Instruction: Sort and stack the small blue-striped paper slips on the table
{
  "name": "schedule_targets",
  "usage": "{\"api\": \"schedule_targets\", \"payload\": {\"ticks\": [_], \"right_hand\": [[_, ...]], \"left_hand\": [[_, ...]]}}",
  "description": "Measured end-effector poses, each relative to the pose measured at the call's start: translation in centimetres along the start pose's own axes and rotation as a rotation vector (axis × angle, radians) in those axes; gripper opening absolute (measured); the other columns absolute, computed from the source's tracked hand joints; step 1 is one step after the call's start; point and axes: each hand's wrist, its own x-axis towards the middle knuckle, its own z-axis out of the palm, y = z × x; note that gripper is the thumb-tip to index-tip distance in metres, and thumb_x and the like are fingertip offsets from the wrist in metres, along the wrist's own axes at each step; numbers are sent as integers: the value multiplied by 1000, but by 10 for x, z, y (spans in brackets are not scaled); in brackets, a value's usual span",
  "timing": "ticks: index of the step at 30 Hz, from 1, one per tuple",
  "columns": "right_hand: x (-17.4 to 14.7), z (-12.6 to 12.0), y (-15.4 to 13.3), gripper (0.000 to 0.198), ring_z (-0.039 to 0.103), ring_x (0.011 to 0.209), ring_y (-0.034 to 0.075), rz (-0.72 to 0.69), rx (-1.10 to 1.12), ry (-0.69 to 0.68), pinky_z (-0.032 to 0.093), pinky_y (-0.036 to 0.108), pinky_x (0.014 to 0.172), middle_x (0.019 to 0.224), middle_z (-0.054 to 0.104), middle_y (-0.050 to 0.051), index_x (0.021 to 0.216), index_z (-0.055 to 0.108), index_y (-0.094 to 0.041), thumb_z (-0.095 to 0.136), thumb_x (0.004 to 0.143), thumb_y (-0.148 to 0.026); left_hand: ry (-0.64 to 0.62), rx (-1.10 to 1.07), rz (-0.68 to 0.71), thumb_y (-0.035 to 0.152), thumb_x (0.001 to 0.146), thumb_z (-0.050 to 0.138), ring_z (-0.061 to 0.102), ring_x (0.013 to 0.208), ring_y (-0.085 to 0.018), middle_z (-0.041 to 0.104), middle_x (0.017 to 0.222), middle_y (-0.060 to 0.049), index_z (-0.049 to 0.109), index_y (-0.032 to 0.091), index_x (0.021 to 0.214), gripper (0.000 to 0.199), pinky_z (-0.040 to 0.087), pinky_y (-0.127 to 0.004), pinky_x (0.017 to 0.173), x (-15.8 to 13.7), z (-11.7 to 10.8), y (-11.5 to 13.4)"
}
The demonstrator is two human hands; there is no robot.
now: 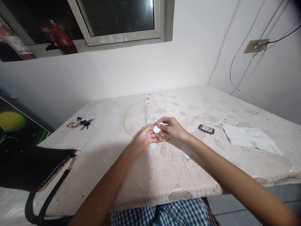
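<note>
Both my hands meet over the middle of the table, around a small white piece of paper (pixel 157 129). My left hand (pixel 145 138) pinches its left side between thumb and fingers, the other fingers reaching under it. From the right, my right hand (pixel 172 128) grips the same piece with thumb and index finger. One white paper piece (pixel 153 146) lies on the table just below my hands, and another (pixel 151 116) lies just beyond them. Nearer me, a larger white paper piece (pixel 185 152) rests partly beside my right forearm.
A dark pack with a printed label (pixel 206 129) and a white cloth (pixel 251 138) lie to the right. On the left are keys (pixel 86 123) and a black bag with a strap (pixel 35 168). A plastic-covered table (pixel 131 182) meets the white wall behind.
</note>
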Motion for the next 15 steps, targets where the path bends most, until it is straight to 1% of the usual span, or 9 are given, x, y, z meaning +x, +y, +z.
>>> {"api": "schedule_targets", "payload": {"ticks": [3,7,11,15], "right_hand": [[2,-3,-1,11,41,41,8,-1,112,5,31,20,41,46,47,-4,84,57,-14,55,76,-21],[1,-6,-4,14,40,43,7,51,277,-2,32,21,44,48,46,-4,85,58,-14,59,73,-20],[-1,-5,-5,15,38,43,7,94,349,2,34,21,46,46,42,-5,87,58,-14,60,73,-19],[-1,-3,-5,16,37,43,7,94,393,-19,35,21,47,45,42,-6,88,57,-13,59,74,-19]], "left_hand": [[-46,5,57,26,82,48,62,71,-20,62,77,-11,49,11,93,19,46,-43,79,-2,1,1],[-44,21,98,29,82,51,61,69,-17,62,79,-9,51,12,102,26,45,-41,79,-4,4,2],[-48,56,139,32,83,51,58,67,-13,62,82,-9,52,11,102,28,46,-40,80,-5,8,3],[-26,107,169,35,83,50,57,68,-12,60,80,-9,54,10,99,29,46,-37,79,-4,9,3]]}}
